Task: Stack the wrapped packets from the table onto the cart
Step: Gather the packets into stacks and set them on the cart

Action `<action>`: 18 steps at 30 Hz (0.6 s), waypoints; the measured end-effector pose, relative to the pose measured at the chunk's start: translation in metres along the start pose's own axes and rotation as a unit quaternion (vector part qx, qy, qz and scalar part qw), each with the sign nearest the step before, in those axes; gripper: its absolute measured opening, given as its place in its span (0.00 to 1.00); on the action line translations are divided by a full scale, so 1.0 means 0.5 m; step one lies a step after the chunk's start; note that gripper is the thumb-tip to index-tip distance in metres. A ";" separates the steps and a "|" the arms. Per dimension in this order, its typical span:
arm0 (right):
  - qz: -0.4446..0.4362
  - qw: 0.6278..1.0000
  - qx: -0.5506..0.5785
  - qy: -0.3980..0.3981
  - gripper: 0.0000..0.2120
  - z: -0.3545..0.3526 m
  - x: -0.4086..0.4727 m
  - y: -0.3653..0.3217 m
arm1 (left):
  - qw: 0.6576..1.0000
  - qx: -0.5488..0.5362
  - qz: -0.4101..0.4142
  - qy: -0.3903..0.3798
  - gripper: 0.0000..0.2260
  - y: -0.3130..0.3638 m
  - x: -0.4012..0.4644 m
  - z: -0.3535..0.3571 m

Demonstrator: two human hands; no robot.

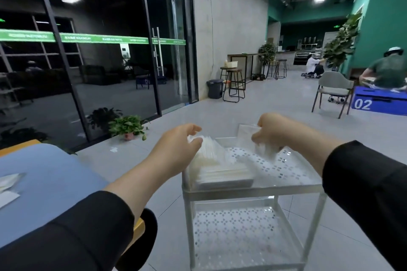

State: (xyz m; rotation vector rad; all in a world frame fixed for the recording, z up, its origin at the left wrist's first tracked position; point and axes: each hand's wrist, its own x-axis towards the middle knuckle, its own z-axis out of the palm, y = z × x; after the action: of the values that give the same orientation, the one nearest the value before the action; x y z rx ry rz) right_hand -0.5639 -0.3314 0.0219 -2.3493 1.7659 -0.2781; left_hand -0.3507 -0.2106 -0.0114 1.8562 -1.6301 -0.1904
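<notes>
Wrapped packets: one stack (220, 167) on the left side of the cart's top shelf, individual count not readable, edges blur together. A few more packets (262, 138), count unclear, are in the right hand (273, 130), held above the far right part of the same shelf; fingers are curled down around them, thumb side pinching. Left hand (178, 145) hovers at the far end of the stack, fingers bent and spread; whether fingertips touch the top packets cannot be told, motion blur there.

Cart (253, 188): one, white metal, two perforated shelves visible, the lower one bare. Both arms in black sleeves.

Table (50, 182): one, blue top with wood edge, at left, just beside the cart. Two loose packets (8, 187) lie at its left edge, touching or nearly so.

Farther out: one small potted plant (128, 127) on the floor by the glass wall, one grey bin (214, 88), two stools next to it, one grey chair (334, 92), one blue box marked 02 (378, 101). Two other people in the background, right side.
</notes>
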 end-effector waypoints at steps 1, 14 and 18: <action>0.001 1.000 -0.008 -0.007 0.07 0.008 0.005 -0.010 | 1.000 0.009 -0.001 -0.004 0.17 -0.003 0.005 0.004; -0.014 0.996 -0.006 -0.086 0.15 0.069 0.008 -0.090 | 1.000 0.015 0.011 -0.025 0.17 -0.038 0.012 0.021; 0.003 0.985 0.090 -0.147 0.31 0.066 0.012 -0.099 | 1.000 0.007 0.013 -0.023 0.17 -0.041 0.012 0.023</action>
State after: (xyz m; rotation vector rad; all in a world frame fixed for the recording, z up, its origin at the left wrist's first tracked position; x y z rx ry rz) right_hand -0.5076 -0.3224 0.0030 -2.1320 1.5405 -0.0796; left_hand -0.3381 -0.2201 -0.0300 1.8526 -1.6905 -0.2125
